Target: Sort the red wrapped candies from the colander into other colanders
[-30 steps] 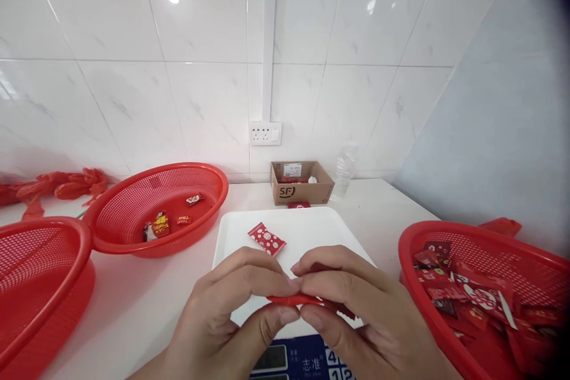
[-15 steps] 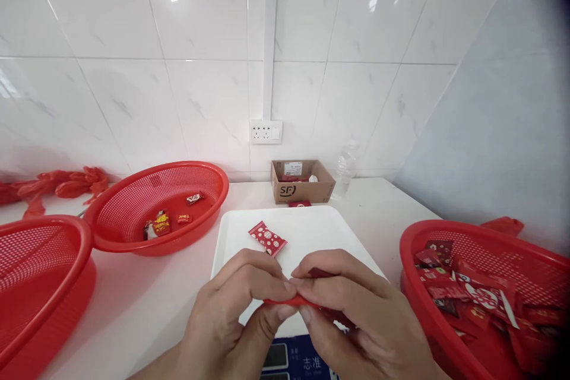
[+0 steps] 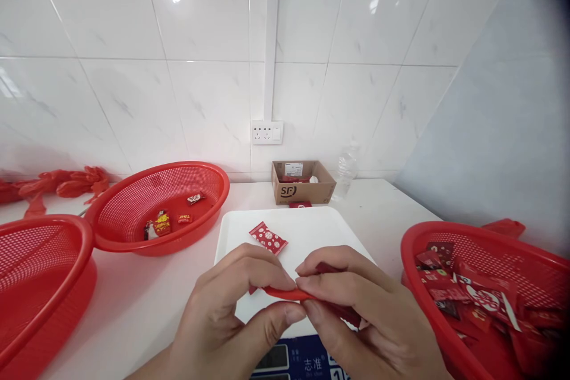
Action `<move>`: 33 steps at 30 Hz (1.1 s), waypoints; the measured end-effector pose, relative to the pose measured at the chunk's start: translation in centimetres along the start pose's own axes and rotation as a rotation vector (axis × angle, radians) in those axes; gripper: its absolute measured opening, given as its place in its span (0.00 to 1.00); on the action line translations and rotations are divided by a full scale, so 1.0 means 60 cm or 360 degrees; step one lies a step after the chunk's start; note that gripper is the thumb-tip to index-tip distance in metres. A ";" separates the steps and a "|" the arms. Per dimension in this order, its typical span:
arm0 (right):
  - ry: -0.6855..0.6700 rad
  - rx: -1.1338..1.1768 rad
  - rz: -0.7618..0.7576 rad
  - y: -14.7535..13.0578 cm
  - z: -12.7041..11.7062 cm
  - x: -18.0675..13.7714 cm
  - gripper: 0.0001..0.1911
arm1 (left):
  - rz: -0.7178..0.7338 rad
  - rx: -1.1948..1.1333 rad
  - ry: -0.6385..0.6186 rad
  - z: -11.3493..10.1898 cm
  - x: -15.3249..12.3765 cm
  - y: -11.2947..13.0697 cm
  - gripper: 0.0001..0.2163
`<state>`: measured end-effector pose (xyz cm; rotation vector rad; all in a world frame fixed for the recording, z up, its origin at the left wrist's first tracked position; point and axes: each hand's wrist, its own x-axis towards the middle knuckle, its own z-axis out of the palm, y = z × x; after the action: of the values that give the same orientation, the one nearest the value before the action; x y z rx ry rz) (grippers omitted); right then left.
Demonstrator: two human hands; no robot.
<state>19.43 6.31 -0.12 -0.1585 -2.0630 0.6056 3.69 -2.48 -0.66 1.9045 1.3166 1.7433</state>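
Both hands meet low in the middle, above a white scale tray (image 3: pixel 312 225). My left hand (image 3: pixel 227 314) and my right hand (image 3: pixel 360 314) pinch the same thin red wrapper (image 3: pixel 289 294) between thumb and fingers, one at each side. More red wrapping shows under my right fingers. A red candy with white dots (image 3: pixel 268 238) lies on the tray just beyond my left fingers. The scale's blue front panel (image 3: pixel 307 362) peeks out between my wrists.
A red mesh basket (image 3: pixel 449 338) full of red sweets stands at the right. Another red basket (image 3: pixel 133 243) holding a few sweets sits at the left rear, a third one (image 3: pixel 27 332) at the far left. A cardboard box (image 3: pixel 301 191) and a clear bottle (image 3: pixel 345 171) stand by the wall.
The hands stay pinched on the red wrapper; it has shifted slightly, and a bit more of it shows left of my left fingers.
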 end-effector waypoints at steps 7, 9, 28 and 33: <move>0.0014 0.0244 0.0042 -0.006 -0.001 0.003 0.12 | -0.0183 -0.0193 0.0028 -0.002 0.003 0.006 0.05; 0.0004 0.0275 0.0055 -0.004 -0.001 0.002 0.12 | -0.0224 -0.0268 0.0069 0.000 0.003 0.005 0.06; 0.0081 0.0342 0.0315 -0.004 -0.006 -0.001 0.09 | -0.0476 -0.0698 0.0209 0.000 -0.002 -0.001 0.02; 0.0070 0.0267 0.0271 -0.003 -0.008 0.000 0.08 | -0.0440 -0.0617 0.0225 0.000 -0.004 -0.005 0.02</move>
<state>19.85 6.35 0.17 -0.2489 -1.9590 0.8685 3.61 -2.49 -1.01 1.3461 1.1195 1.8496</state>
